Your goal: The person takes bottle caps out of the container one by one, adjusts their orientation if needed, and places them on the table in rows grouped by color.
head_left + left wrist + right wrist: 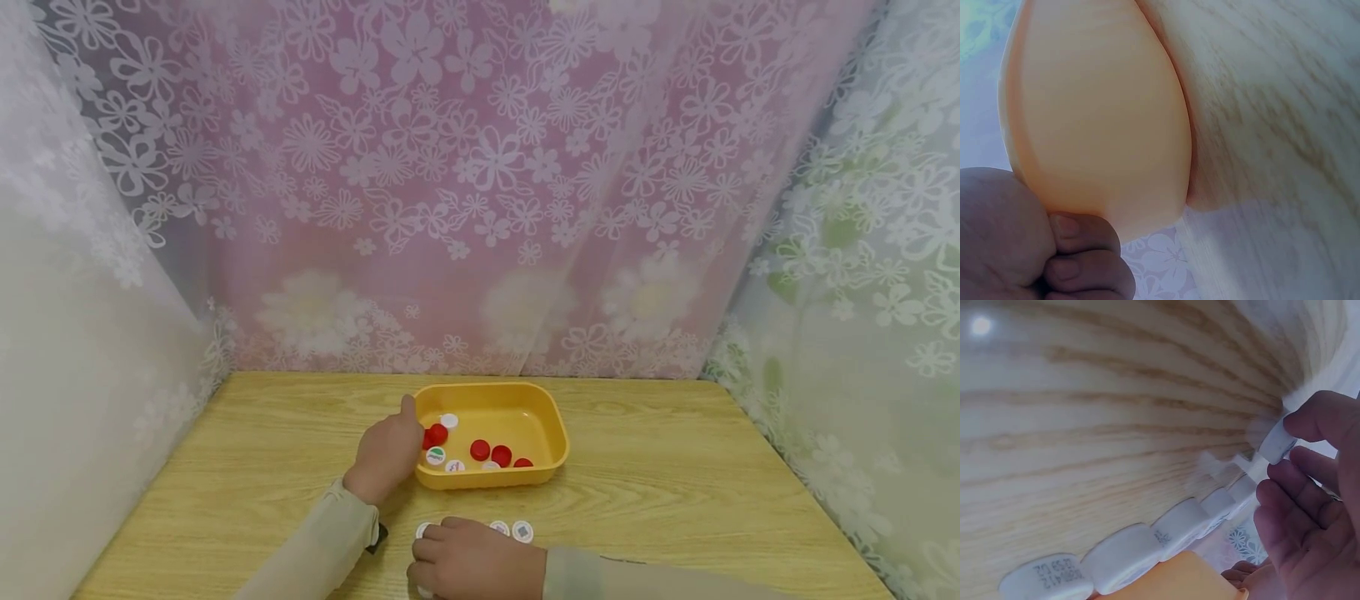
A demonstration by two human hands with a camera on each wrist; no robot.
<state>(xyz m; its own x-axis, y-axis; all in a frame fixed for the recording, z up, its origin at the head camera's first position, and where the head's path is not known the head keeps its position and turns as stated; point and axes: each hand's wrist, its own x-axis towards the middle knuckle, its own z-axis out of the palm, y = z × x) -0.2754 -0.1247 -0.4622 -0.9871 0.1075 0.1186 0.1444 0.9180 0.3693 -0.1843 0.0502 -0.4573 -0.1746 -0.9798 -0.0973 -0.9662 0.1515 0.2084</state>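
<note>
My left hand point(388, 450) grips the left edge of a yellow tray point(553, 417), its fingers curled against the outer wall point(1104, 112) in the left wrist view. Inside lie red bottle caps point(480, 450) and white bottle caps point(448, 422), some with printed tops. In front of the tray, my right hand point(476, 562) is low over the wooden table, palm side hidden from the head camera. From the right wrist, its thumb and fingers pinch a white bottle cap point(1277, 440) close to the tabletop. A row of white caps point(1125, 556) stretches beside that hand.
The light wooden table point(645, 483) reaches back to a pink flowered curtain point(465, 208). Pale flowered curtains point(862, 292) hang along both sides. A small dark object point(377, 537) shows beside the left sleeve.
</note>
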